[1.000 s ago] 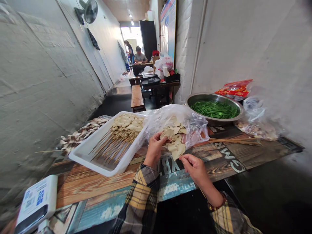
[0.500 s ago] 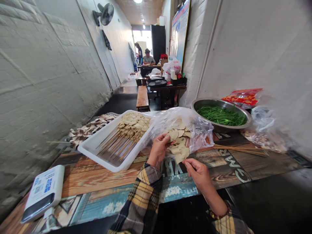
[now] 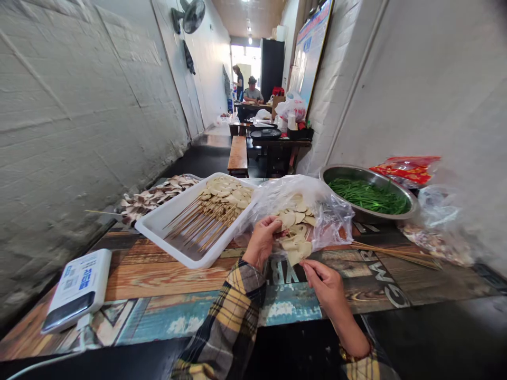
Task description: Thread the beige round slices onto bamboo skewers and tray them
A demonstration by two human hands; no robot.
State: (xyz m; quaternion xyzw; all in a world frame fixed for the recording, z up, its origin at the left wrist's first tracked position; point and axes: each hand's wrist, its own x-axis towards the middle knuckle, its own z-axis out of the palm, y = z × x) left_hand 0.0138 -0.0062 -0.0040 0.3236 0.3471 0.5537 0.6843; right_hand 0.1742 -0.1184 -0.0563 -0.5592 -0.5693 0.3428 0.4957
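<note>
My left hand point(image 3: 262, 241) pinches a pale tofu slice point(image 3: 287, 219) at the mouth of a clear plastic bag point(image 3: 317, 203) full of such slices. My right hand point(image 3: 325, 284) is closed on the lower end of a thin bamboo skewer that carries several threaded slices point(image 3: 297, 249). Both hands meet just in front of the bag, above the painted wooden table point(image 3: 158, 287). To the left stands a white tray point(image 3: 166, 232) holding several finished skewers point(image 3: 214, 211).
Sliced mushrooms point(image 3: 152, 198) lie left of the tray. A steel bowl of green stalks point(image 3: 368, 194) stands at the right, with loose skewers point(image 3: 396, 252) and plastic bags point(image 3: 439, 221) nearby. A white device point(image 3: 79, 287) sits at the near left. Two people are far down the corridor point(image 3: 247, 87).
The camera has tilted and shifted, so the whole scene slid right and up. Both hands keep the same hold on slice and skewer.
</note>
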